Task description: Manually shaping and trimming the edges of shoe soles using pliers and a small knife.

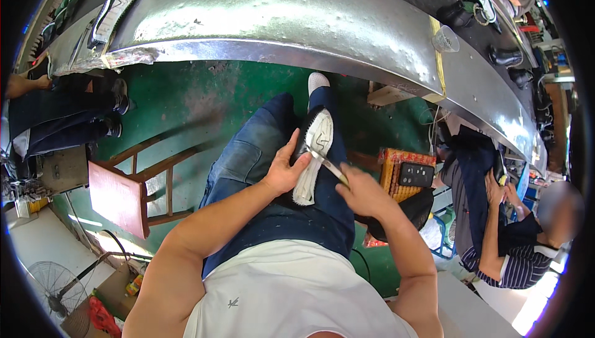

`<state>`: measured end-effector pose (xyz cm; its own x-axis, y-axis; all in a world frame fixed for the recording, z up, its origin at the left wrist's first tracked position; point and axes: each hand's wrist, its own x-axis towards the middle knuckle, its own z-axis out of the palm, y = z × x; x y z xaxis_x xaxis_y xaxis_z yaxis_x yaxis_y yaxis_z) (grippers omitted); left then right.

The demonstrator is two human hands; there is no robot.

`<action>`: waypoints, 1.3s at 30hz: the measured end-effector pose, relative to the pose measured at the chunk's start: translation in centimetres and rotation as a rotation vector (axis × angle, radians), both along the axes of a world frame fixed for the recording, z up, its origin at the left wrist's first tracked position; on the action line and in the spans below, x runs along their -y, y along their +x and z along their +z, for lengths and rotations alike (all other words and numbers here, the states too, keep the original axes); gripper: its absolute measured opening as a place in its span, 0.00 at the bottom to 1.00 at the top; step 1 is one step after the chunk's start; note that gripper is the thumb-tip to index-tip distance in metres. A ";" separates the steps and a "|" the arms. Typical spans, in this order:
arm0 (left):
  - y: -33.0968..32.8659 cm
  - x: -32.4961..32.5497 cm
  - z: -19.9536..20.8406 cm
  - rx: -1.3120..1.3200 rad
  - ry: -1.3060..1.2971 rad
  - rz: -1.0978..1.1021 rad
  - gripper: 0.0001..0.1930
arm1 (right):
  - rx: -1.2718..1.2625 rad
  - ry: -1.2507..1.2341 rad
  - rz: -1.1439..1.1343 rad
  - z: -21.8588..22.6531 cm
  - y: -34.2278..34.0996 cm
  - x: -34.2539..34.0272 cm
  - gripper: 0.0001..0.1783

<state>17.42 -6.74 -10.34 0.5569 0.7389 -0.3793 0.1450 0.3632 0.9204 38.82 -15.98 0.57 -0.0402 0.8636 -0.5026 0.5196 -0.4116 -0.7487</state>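
Hands grip shoe (315,152) and blade (328,165) above green floor (204,99), beside metal conveyor (279,15).

Shoe (313,155) in my left hand (284,173): black upper, matt white sole, rubbery maybe. Thin tool (328,165) in my right hand (362,192) glints like metal. Jeans: worn denim. Conveyor table (273,15): dented shiny sheet metal. Stool (124,195): bare wood.

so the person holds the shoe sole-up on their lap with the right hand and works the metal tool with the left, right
Not quite: the hands are swapped. In the head view the left hand holds the shoe sole-up on the lap, and the right hand works the metal tool.
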 end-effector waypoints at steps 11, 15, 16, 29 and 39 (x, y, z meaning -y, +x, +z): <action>0.5 -0.4 2.4 -0.205 0.549 -0.065 0.38 | -0.414 -0.141 -0.350 -7.0 -2.8 1.4 0.14; 0.3 -1.0 4.7 -0.441 0.623 -0.261 0.35 | -0.638 -0.247 -0.364 -6.6 -1.7 1.0 0.14; 0.4 -1.3 5.1 -0.485 0.584 -0.316 0.34 | -0.826 -0.377 -0.337 -6.4 -0.1 0.4 0.14; 0.3 -1.6 4.5 -0.473 0.661 -0.390 0.25 | -0.006 -0.067 0.022 -0.8 1.8 -6.4 0.28; -0.3 -0.8 3.1 -0.421 0.628 -0.305 0.39 | -0.061 -0.038 -0.092 -2.8 1.3 -4.4 0.29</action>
